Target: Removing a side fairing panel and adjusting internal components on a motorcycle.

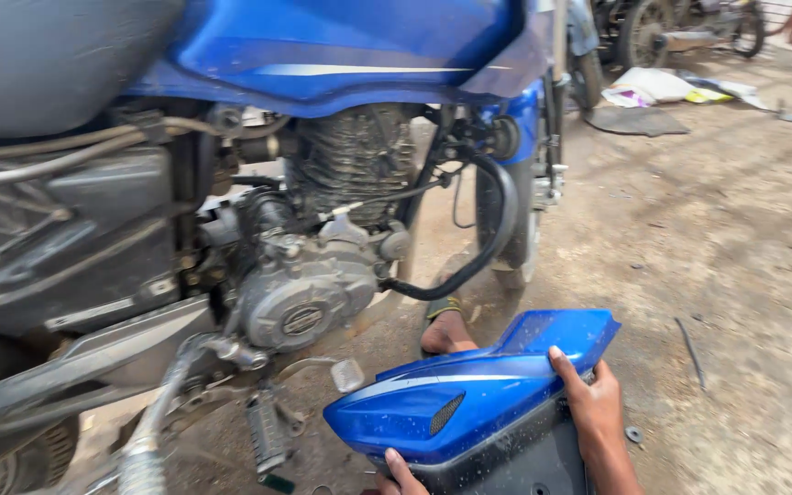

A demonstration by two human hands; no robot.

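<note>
A blue side panel (474, 394) of a motorcycle is held low in front of the person, just clear of the engine (309, 289) and above the dusty ground (735, 238). Its long axis runs from lower left to upper right: the rounded nose with a small dark mesh vent points down and left toward the footpeg (268, 431), while the squared, flatter end rises up and right. A pale stripe runs along the length of the panel, and a black lower section hangs beneath the blue. The right hand (593, 403) grips the upper right edge, its fingers (566, 367) curled over the top of the blue surface. The left hand (401, 475) is mostly cut off at the bottom edge; its fingers press against the lower edge of the panel. A sandalled foot (446, 330) rests on the ground behind the panel, next to the black crash guard (483, 247). Crumpled rags (657, 87) lie well apart near the top.
</note>
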